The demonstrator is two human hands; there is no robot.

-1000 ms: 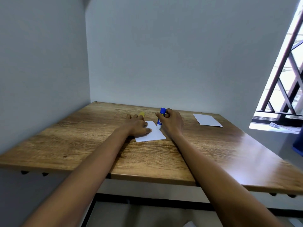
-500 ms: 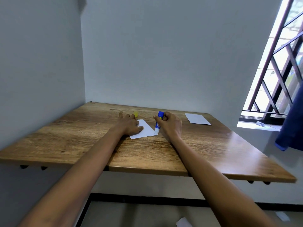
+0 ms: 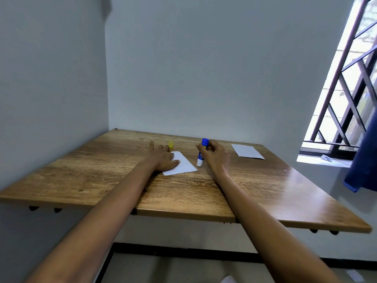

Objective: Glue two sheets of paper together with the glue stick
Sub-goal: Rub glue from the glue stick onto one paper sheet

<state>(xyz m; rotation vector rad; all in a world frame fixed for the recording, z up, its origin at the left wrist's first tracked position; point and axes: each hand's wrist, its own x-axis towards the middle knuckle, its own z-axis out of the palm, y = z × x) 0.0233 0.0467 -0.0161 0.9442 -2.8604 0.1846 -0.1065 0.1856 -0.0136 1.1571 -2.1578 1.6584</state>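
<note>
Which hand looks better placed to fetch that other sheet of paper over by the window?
Right, probably. The second sheet lies on the right hand's side, though it grips the glue stick. The left hand rests on the near sheet.

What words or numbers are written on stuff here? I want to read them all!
Glue stick: its blue body has a small printed label, but it is too small and blurred to read.
Paper under the left hand: the sheet shows no writing.
Second sheet on the table: blank.
Yellow cap: no writing visible.
So nothing here can be read.
</note>
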